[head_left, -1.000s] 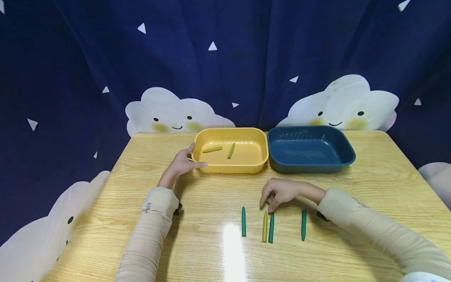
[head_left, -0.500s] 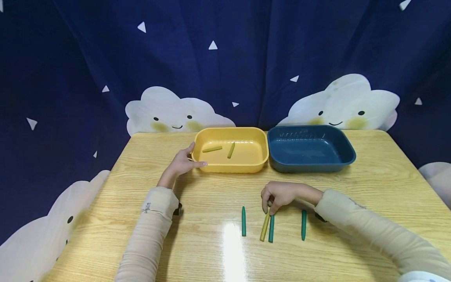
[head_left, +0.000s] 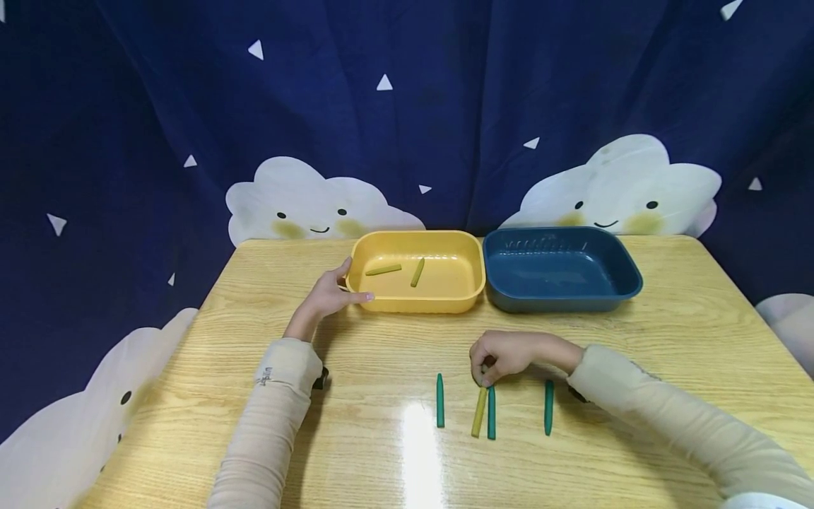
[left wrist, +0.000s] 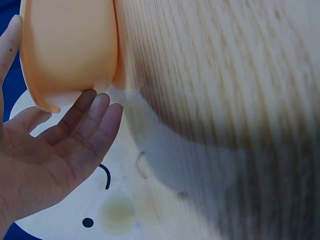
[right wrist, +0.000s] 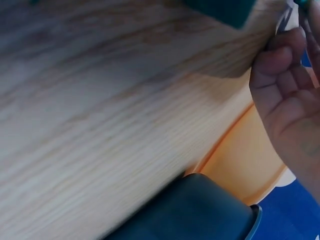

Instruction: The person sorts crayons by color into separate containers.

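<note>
My left hand (head_left: 326, 293) holds the left end of a yellow plastic basin (head_left: 416, 305), thumb over the near rim. In the left wrist view its fingers (left wrist: 89, 120) touch the basin's outer wall. Two yellow crayons lie inside, one nearly crosswise (head_left: 384, 270) and one slanted (head_left: 417, 272). My right hand (head_left: 505, 352) pinches the upper end of another yellow crayon (head_left: 479, 413), hiding its tip. Close beside that crayon on the right lies a green crayon (head_left: 492, 415). More green crayons lie to the left (head_left: 440, 401) and right (head_left: 549, 408).
A dark blue basin (head_left: 559, 305) stands against the yellow basin's right side, with nothing visible inside. Both are at the far edge of the wooden table (head_left: 375, 452). Behind hangs a navy curtain (head_left: 432, 120) with clouds and white triangles.
My right hand has lowered slightly toward me and taken the yellow crayon's upper end. That crayon has turned from nearly straight to slightly slanted. The left hand and both basins stay put.
</note>
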